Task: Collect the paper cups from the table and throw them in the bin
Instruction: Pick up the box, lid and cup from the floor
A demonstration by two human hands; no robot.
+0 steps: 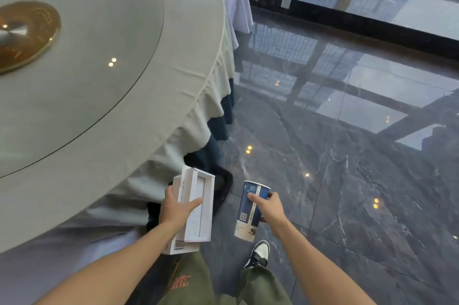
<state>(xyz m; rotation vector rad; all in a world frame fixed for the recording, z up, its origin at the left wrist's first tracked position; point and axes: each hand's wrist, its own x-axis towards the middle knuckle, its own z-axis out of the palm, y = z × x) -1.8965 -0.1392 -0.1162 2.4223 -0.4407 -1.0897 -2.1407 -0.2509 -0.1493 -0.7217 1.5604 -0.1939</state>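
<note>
My right hand (269,207) grips a tall blue and white paper cup (248,215) by its upper side, held upright over the dark floor. My left hand (176,207) holds white cardboard boxes (196,207), stacked flat and tilted, just above a black bin (223,185) lined with a black bag. The bin stands on the floor at the edge of the round table (99,81) and is mostly hidden behind the boxes. No cup shows on the visible part of the table top.
The table has a pale cloth, a glass turntable (87,56) and a gold centre disc (27,33). Glossy dark marble floor (347,180) spreads to the right. A glass wall with a black base (347,16) runs at the back. My shoe (259,253) is below the cup.
</note>
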